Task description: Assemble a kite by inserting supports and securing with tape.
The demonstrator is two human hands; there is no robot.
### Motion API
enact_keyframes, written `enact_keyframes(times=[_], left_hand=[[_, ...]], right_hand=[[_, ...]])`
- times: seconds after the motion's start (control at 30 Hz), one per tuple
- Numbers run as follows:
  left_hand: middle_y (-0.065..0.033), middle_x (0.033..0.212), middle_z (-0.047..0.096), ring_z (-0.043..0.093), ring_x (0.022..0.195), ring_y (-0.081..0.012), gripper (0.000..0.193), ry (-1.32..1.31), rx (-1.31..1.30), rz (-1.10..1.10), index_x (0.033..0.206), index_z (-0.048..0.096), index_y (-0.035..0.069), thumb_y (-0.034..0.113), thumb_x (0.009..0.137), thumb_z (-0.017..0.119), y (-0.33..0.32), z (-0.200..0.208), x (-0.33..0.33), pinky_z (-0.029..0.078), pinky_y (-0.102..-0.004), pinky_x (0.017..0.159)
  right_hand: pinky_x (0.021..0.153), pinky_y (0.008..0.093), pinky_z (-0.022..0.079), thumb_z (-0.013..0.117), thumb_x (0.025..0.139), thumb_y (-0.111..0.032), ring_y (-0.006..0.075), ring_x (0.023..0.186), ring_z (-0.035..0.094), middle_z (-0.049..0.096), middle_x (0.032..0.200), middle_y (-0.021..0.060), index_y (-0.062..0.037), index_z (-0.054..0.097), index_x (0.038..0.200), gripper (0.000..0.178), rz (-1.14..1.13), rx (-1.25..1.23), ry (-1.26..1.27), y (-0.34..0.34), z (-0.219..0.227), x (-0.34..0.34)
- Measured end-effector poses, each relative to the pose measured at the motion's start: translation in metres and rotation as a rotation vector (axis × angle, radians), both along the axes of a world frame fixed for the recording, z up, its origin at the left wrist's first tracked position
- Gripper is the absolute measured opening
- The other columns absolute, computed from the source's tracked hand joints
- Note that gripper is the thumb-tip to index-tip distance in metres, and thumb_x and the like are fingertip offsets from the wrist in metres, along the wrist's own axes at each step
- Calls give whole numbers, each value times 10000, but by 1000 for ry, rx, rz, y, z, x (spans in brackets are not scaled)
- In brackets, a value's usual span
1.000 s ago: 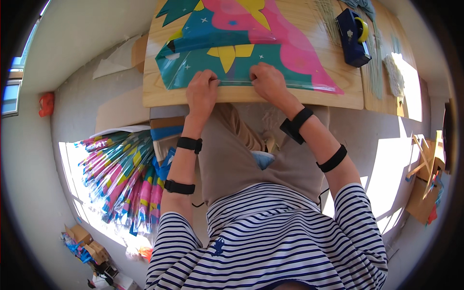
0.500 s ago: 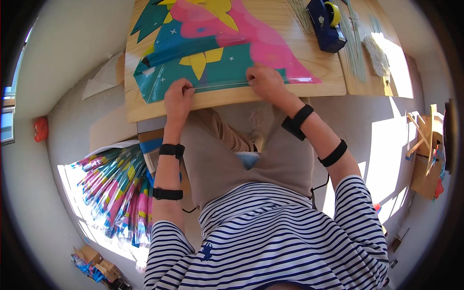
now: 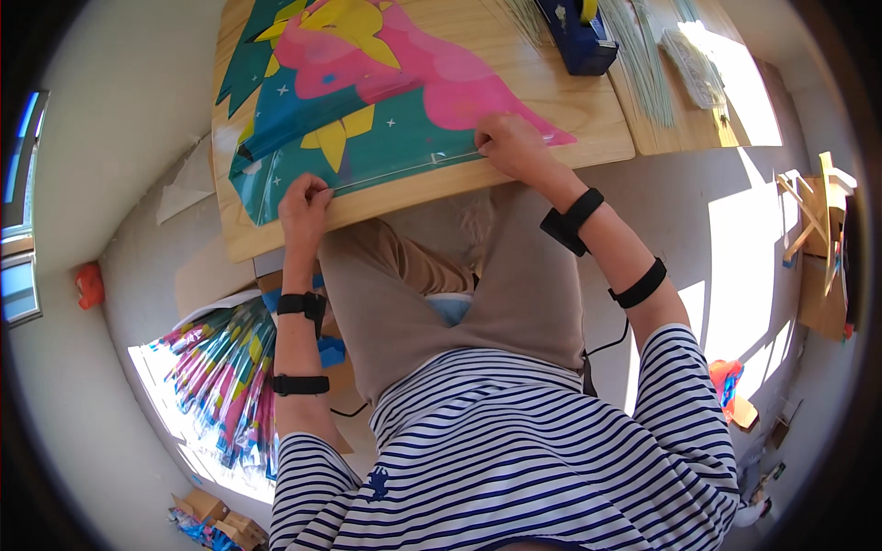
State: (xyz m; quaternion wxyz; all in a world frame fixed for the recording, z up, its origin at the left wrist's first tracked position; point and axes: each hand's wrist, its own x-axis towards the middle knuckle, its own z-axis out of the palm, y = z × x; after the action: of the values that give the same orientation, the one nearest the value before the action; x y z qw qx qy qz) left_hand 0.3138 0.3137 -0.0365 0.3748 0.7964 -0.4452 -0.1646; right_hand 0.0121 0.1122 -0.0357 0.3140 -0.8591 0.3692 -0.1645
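Note:
A glossy printed plastic sheet (image 3: 386, 138) in teal, pink and yellow lies on the wooden table, its near edge along the table's front. A thin pale rod or fold line (image 3: 390, 176) runs along that near edge. My left hand (image 3: 303, 213) has its fingers closed in a pinch on the edge, toward the sheet's left corner. Farther right, my right hand (image 3: 520, 154) pinches the same edge near the pink part; its fingertips are partly hidden. Between the hands the edge is stretched straight.
A dark blue tape dispenser (image 3: 579, 41) stands at the table's back right. Beside it lie bundles of thin pale green rods (image 3: 646, 69) and a clear plastic box (image 3: 694, 69). Left of my legs, many folded colourful sheets (image 3: 225, 376) hang fanned out.
My hands have moved apart along the sheet's near edge, the left hand leftward and the right hand rightward. The whole view has turned slightly.

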Motion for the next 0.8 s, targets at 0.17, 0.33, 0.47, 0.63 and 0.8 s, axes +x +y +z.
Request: enact_keyframes(times=[0.17,0.33,0.47,0.63,0.8], left_hand=[[-69,729,593,546,670,-155,109,13,-1,8,855,629,2,-1,783,711,1,0,-2,468,-298,645],[-70,739,616,571,677,-158,110,-5,7,9,873,643,3,1,784,709,2,2,0,482,-300,656],[-86,749,631,591,680,-175,114,73,-47,51,884,652,6,5,783,704,1,2,2,491,-313,660],[-131,814,638,637,760,-279,98,-118,-142,36,869,651,27,-1,781,684,21,2,6,507,-366,697],[-142,858,638,641,810,-315,113,-203,-154,1,885,660,38,-3,782,682,13,-7,3,514,-391,723]], right_hand=[[740,411,494,662,742,-40,332,826,635,651,810,162,6,673,827,97,-67,-37,2,-26,9,-61],[772,401,518,609,759,-42,340,859,665,685,834,181,2,691,821,111,-177,69,119,-47,22,-107],[748,406,510,619,750,-43,335,833,656,677,808,177,0,683,824,107,-287,-103,158,-50,21,-99],[727,453,489,596,753,-36,377,837,633,655,852,176,-11,644,843,105,59,-106,-92,11,33,27],[729,478,492,587,745,-36,395,828,622,643,847,177,-30,636,788,65,257,-84,-181,72,17,156]])
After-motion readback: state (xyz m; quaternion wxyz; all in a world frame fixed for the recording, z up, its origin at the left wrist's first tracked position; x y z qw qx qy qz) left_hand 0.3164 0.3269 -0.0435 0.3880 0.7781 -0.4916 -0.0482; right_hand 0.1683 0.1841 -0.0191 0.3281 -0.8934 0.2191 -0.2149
